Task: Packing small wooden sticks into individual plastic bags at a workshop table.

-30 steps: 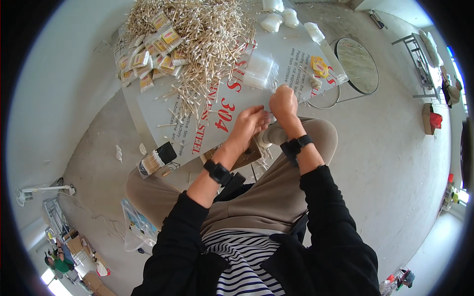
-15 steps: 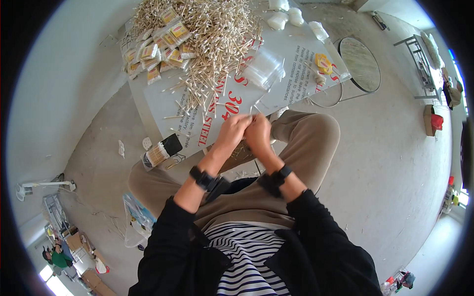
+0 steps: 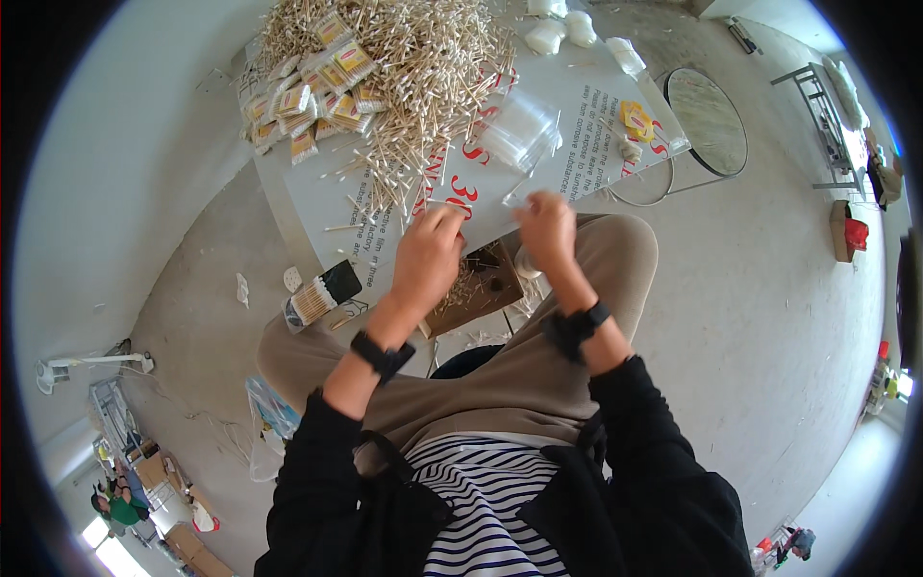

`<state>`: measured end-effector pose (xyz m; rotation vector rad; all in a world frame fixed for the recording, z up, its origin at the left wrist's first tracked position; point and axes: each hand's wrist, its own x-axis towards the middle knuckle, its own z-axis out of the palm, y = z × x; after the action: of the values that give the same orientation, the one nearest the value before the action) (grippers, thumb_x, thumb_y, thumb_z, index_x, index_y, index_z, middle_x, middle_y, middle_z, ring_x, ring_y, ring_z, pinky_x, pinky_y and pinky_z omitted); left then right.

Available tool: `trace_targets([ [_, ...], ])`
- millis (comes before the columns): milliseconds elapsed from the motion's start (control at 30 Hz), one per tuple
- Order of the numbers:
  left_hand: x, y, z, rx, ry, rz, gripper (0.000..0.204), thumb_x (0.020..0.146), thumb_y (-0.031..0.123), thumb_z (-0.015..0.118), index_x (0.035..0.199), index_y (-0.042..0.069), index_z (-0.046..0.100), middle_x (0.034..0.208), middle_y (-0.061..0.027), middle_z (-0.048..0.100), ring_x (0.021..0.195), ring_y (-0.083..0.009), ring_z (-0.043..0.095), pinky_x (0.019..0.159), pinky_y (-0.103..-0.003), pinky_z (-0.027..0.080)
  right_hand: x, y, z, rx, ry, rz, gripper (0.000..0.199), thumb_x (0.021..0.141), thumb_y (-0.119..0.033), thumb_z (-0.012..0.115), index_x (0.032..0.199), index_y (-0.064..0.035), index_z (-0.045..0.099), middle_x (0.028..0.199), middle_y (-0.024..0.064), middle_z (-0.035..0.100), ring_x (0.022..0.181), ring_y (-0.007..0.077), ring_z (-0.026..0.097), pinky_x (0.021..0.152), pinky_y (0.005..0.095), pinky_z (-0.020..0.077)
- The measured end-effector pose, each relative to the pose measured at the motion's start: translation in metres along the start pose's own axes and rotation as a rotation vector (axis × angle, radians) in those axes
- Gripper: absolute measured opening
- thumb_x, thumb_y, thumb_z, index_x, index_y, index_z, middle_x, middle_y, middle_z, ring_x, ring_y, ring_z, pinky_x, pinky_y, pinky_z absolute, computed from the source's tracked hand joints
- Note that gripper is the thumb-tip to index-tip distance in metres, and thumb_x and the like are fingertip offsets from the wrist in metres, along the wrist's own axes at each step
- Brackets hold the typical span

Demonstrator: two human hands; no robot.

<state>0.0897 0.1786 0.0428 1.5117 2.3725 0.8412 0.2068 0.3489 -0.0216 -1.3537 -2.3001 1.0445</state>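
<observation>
Head view: curled-fingered left hand (image 3: 429, 252) and right hand (image 3: 550, 233) are apart, over the flat grey surface's (image 3: 312, 197) six o'clock edge; cannot tell if either grips anything. Pale wooden cotton swabs (image 3: 437, 72) heap at eleven o'clock; clear plastic bags (image 3: 519, 133), one o'clock.

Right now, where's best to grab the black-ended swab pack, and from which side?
I'd pinch the black end of the swab pack across its width, left hand coming from above and the right. The pack lies slantwise with that end pointing away and right, nearest the hand; the other end shows sticks, which might shift if squeezed.
</observation>
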Motion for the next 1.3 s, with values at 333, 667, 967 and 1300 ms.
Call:
trace_targets([
  [333, 0.142, -0.023, 0.071, 0.413, 0.045, 0.366, 0.034, 0.088, 0.004, 0.057, 0.122, -0.001, 0.059, 0.13, -0.0163, 0.06, 0.128, -0.0339, 0.054, 0.105, -0.04, 0.048, 0.097, 0.009, -0.021, -0.117, 0.201, 0.072, 0.034, 0.075, -0.013, 0.069, 0.108, -0.006, 0.066, 0.111, 0.0163, 0.065, 0.1, 0.0386, 0.065, 0.087, 0.0452, 0.053],
  [667, 0.149, -0.035, 0.071, 0.545, 0.103, 0.393, 0.032, 0.085, 0.01, 0.063, 0.116, 0.001, 0.063, 0.126, -0.0128, 0.063, 0.122, -0.0281, 0.058, 0.103, -0.039, 0.047, 0.104, 0.014, -0.023, -0.077, 0.209, -0.015, 0.018, 0.081, -0.009, 0.062, 0.094, -0.0144, 0.072, 0.099, 0.0136, 0.065, 0.093, 0.0356, 0.066, 0.08, 0.0457, 0.0533],
  [967, 0.153, -0.022, 0.072, 0.445, 0.059, 0.368, 0.045, 0.078, 0.018, 0.076, 0.119, 0.004, 0.062, 0.127, -0.0095, 0.061, 0.121, -0.0267, 0.057, 0.103, -0.039, 0.046, 0.127, 0.011, -0.032, 0.034, 0.02, -0.074, 0.033, 0.078, -0.007, 0.061, 0.103, -0.0203, 0.078, 0.098, 0.0123, 0.062, 0.095, 0.0309, 0.065, 0.084, 0.0393, 0.0526],
  [1300, 0.156, -0.022, 0.074, 0.416, 0.111, 0.385, 0.032, 0.081, 0.014, 0.068, 0.11, 0.001, 0.065, 0.121, -0.0124, 0.065, 0.118, -0.0259, 0.061, 0.096, -0.037, 0.051, 0.119, 0.009, -0.031, -0.287, 0.07, -0.075, 0.018, 0.079, -0.009, 0.061, 0.093, -0.0092, 0.072, 0.099, 0.0177, 0.066, 0.09, 0.0377, 0.067, 0.081, 0.0465, 0.054],
])
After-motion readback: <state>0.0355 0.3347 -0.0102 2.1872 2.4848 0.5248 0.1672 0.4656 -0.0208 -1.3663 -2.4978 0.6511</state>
